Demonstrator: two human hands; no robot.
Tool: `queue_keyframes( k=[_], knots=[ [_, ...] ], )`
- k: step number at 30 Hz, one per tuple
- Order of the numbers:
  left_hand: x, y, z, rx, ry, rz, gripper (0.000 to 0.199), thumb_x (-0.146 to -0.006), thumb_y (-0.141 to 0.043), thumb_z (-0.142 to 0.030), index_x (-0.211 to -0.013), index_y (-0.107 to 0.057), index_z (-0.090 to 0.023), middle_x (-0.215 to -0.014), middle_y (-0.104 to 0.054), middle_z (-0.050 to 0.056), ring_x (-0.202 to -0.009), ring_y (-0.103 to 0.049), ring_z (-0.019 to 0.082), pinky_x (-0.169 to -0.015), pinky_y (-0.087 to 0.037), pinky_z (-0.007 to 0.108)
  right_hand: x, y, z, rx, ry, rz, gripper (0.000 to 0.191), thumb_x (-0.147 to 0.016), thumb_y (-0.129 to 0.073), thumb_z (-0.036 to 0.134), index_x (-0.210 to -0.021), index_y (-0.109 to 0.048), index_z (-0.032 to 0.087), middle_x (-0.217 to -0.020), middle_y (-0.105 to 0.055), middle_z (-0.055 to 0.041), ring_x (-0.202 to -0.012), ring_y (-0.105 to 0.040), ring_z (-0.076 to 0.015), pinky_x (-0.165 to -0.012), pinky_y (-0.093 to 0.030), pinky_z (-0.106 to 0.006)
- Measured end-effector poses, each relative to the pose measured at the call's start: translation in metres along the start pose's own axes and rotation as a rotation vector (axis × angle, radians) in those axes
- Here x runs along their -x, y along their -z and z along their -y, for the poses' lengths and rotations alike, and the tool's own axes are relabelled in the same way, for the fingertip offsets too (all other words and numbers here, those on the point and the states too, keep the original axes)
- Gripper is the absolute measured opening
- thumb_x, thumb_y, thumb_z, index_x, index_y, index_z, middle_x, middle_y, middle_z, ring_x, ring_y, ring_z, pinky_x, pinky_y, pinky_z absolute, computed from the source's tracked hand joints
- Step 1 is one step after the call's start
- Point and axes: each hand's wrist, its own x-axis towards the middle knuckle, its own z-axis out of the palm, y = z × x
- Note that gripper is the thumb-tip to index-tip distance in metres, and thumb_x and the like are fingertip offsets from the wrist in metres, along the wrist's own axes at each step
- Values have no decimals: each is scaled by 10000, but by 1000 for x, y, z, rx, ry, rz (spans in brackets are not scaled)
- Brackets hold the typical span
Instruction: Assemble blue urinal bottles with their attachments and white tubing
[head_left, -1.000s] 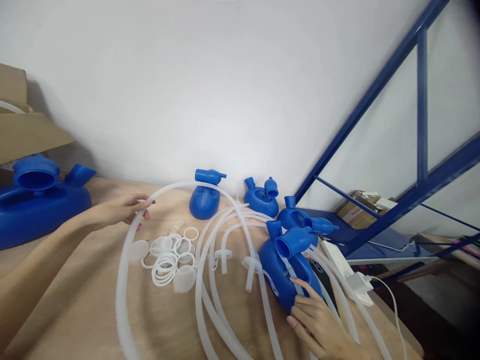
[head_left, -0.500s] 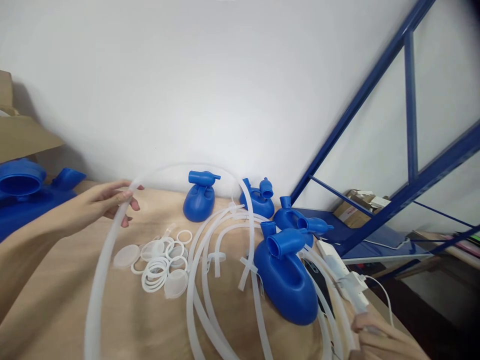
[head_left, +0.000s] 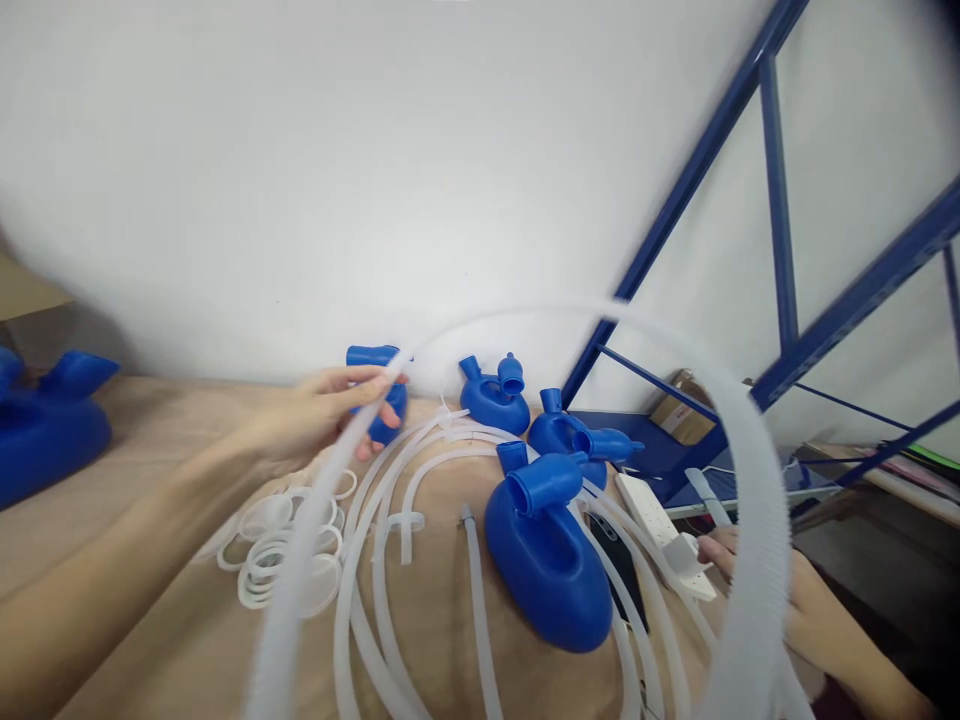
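Observation:
A long translucent plastic tube arches up in front of me in a wide loop. My left hand is closed on its left side, thumb over the tube. At the right, my right hand is closed on a tube near one end, which sticks up past the fingers. Nearest the right hand on the table is a blue plastic urinal bottle. Coiled tubes lie between the hands, some with small strap clips. Below the left arm sit white rings and clear round discs, partly hidden by the raised tube.
More blue bottles stand along the wall, one at the middle back and one at far left. A white power strip and a dark phone lie right. Blue rack bars slant behind, above a shelf with a cardboard box.
Both hands hold tube still. The left hand has moved right, in front of a back bottle; the right hand has risen. The tube's loop has shifted right and come closer. The view has turned slightly right.

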Motion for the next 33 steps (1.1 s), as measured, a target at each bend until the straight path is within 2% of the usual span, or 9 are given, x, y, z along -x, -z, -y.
queue_keyframes(
  k=[3,6,10,14,18,21,25,28,33],
  knots=[
    [-20,-29,21,17,101,79,298,-915,-734,-388,-1097,-681,-159,-792,-747,44,-439,-636,120,-440,-557,220,-13,-12,-5,-9,-123,9,666,-938,-437,783,-666,-724,247,-689,-727,-91,-623,-681,-255,-617,-584,-375],
    [-39,-38,58,-101,128,104,382,-928,-696,-494,-1098,-651,-155,-890,-756,62,-496,-672,133,-495,-562,242,-19,-30,-8,-12,-161,4,702,-928,-411,814,-652,-694,235,-664,-713,-75,-586,-659,-229,-631,-577,-361],
    [-48,-29,114,-325,206,115,557,-934,-635,-539,-1326,-543,-155,-925,-749,71,-551,-706,186,-485,-532,272,-18,-57,-8,-33,-98,1,634,-975,-406,750,-822,-756,243,-880,-777,-104,-858,-732,-275,-830,-606,-390],
    [-47,-9,146,-484,203,97,698,-905,-625,-544,-1465,-438,-172,-947,-751,63,-499,-681,195,-464,-485,288,-14,-76,-13,54,59,137,473,-1001,-484,643,-1152,-771,299,-1187,-776,-98,-1175,-685,-312,-1082,-519,-519],
    [-48,15,156,-717,123,46,569,-906,-558,-522,-1348,-564,-163,-939,-751,67,-600,-705,215,-587,-512,312,-16,-80,-28,261,106,-6,463,-1003,-460,636,-1128,-777,323,-1178,-772,-85,-1252,-626,-373,-1187,-301,-718],
    [-47,29,162,-892,44,31,463,-853,-617,-502,-1190,-673,-190,-880,-754,61,-771,-726,265,-705,-517,332,-17,-78,-40,216,-3,-81,555,-991,-421,695,-1138,-775,294,-1225,-732,-120,-1226,-624,-374,-1127,-419,-669],
    [-46,41,170,-1058,-45,-10,347,-867,-626,-456,-1113,-721,-230,-963,-770,80,-913,-721,298,-796,-514,360,-11,-79,-49,118,-133,64,700,-888,-444,849,-1194,-776,314,-1378,-647,-137,-1321,-593,-405,-1112,-492,-643],
    [-59,49,171,-1135,-97,-125,374,-938,-558,-418,-1217,-681,-202,-1138,-741,138,-1006,-708,312,-887,-521,399,-4,-80,-49,86,-197,177,757,-823,-481,901,-1235,-770,336,-1505,-578,-124,-1416,-531,-448,-1145,-472,-663],
    [-99,63,166,-1184,-184,-287,752,-921,-623,-492,-1537,-415,-116,-1500,-513,249,-1345,-534,407,-1110,-439,504,-3,-67,-29,14,-230,213,648,-862,-539,823,-1260,-757,361,-1550,-567,-86,-1441,-525,-428,-1142,-508,-603]
  ],
)
